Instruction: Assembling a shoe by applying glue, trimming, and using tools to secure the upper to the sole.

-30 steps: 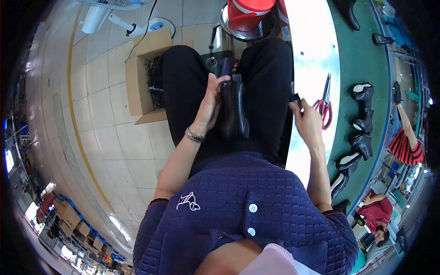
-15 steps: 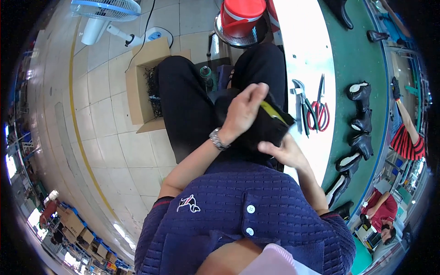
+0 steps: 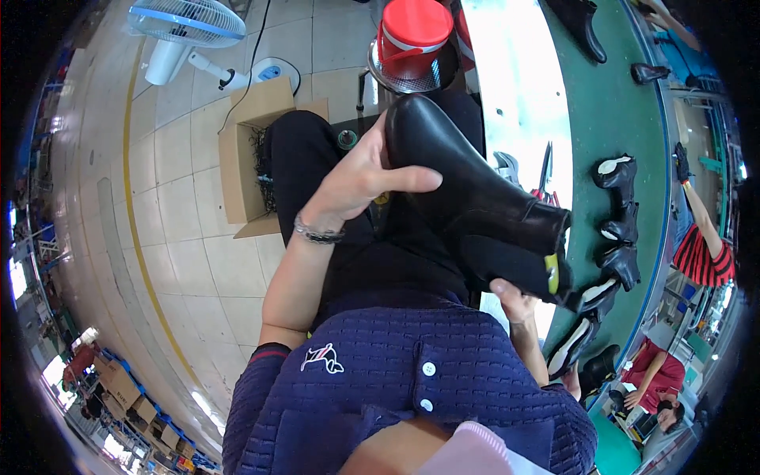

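Note:
A black leather ankle boot (image 3: 475,186) is held up above my lap, its rounded toe pointing away and its shaft slanting to the near right. My left hand (image 3: 360,182) grips the toe end, with the thumb lying across the upper and the other fingers hidden behind. At the shaft's opening my right hand (image 3: 514,301) holds the near side, its thumb showing and most fingers covered by the boot. A yellow-green strip (image 3: 552,273) shows at the shaft's edge.
Scissors (image 3: 546,174) and pliers (image 3: 505,165) lie partly hidden on the white bench (image 3: 526,79). Several boots (image 3: 619,170) stand on the green belt (image 3: 613,95). A red bucket (image 3: 416,24), an open carton (image 3: 229,178) and a fan (image 3: 186,24) are around me; co-workers sit at right.
The boot has been raised from my lap and turned so its toe and upper face me. My left hand has shifted from the shaft to the toe; the right has moved a little right and nearer.

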The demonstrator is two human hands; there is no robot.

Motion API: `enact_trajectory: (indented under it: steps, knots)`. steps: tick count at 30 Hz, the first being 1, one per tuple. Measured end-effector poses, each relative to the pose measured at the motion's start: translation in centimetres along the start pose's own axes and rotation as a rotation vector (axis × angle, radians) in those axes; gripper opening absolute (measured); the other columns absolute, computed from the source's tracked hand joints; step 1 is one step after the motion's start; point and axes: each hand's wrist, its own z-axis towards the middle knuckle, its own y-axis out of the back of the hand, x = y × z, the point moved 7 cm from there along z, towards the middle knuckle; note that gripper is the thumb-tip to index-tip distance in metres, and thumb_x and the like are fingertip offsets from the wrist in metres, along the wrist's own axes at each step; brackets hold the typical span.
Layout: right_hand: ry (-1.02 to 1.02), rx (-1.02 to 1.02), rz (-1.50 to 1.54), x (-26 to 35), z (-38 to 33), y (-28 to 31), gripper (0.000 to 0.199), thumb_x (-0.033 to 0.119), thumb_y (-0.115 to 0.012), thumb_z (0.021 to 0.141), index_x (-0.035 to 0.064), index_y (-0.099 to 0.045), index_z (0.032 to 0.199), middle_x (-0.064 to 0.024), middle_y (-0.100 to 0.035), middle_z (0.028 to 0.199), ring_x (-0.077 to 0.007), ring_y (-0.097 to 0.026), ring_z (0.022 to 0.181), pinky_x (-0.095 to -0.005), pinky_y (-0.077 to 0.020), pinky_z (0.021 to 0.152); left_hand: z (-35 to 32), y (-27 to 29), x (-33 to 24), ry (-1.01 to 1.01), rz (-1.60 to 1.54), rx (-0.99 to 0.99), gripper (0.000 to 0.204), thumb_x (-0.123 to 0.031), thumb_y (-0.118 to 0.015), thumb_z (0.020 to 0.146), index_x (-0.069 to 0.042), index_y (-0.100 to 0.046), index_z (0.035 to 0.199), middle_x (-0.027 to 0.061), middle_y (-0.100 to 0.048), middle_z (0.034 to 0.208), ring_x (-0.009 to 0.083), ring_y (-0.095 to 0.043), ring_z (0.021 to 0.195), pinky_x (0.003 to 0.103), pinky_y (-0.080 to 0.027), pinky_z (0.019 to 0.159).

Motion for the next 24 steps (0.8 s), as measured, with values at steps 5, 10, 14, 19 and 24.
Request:
enact_trajectory:
  steps: [5, 10, 14, 19, 24]
  knots:
    - [-0.051, 0.180, -0.328, 1.7, 2.3, -3.2, 0.093, 0.019, -0.081, 0.069, 0.0023, -0.031, 0.146, -0.0166, -0.047, 0.136, -0.0296, -0.045, 0.127, -0.0426, -0.0348, 0.108, 0.0, -0.2, -0.4, -0.011, 0.002, -0.052, 0.076, 0.000, -0.082, 0.070, -0.003, -0.041, 0.134, 0.0050, -0.056, 0.118, 0.0145, -0.055, 0.110, 0.030, -0.043, 0.100]
    - [-0.034, 0.218, -0.348, 1.0, 3.1, -3.4, 0.094, 0.020, -0.080, 0.069, 0.0033, -0.029, 0.147, -0.0160, -0.044, 0.139, -0.0295, -0.044, 0.129, -0.0443, -0.0335, 0.110, -0.1, -0.1, -1.2, -0.085, 0.028, -0.147, 0.064, 0.000, -0.080, 0.071, -0.001, -0.048, 0.126, 0.0058, -0.061, 0.112, 0.0146, -0.059, 0.105, 0.031, -0.046, 0.097]
    - [0.019, 0.249, -0.335, 1.0, 3.8, -4.0, 0.093, 0.020, -0.080, 0.069, 0.0041, -0.031, 0.146, -0.0155, -0.044, 0.140, -0.0301, -0.043, 0.130, -0.0443, -0.0329, 0.110, 0.4, -0.5, -1.2, -0.078, 0.007, -0.199, 0.058, 0.000, -0.079, 0.072, -0.001, -0.050, 0.122, 0.0062, -0.062, 0.110, 0.0145, -0.061, 0.102, 0.031, -0.049, 0.094]
    - [0.063, 0.204, -0.329, 1.3, 4.0, -3.8, 0.090, 0.017, -0.080, 0.068, 0.0034, -0.035, 0.144, -0.0161, -0.046, 0.139, -0.0299, -0.044, 0.130, -0.0432, -0.0323, 0.111, 1.3, -0.5, -1.1, -0.131, 0.074, -0.256, 0.045, -0.008, -0.074, 0.078, -0.001, -0.054, 0.117, 0.0138, -0.064, 0.118, 0.0179, -0.063, 0.102, 0.033, -0.049, 0.094]
    - [0.075, 0.027, -0.292, 1.1, 4.1, -1.3, 0.073, 0.014, -0.080, 0.071, 0.0006, -0.047, 0.135, -0.0133, -0.056, 0.127, -0.0254, -0.052, 0.119, -0.0392, -0.0405, 0.103, 2.8, 1.0, 1.6, -0.108, 0.059, -0.358, 0.033, -0.018, -0.070, 0.089, -0.001, -0.055, 0.113, 0.0030, -0.063, 0.104, 0.0089, -0.060, 0.092, 0.026, -0.049, 0.085]
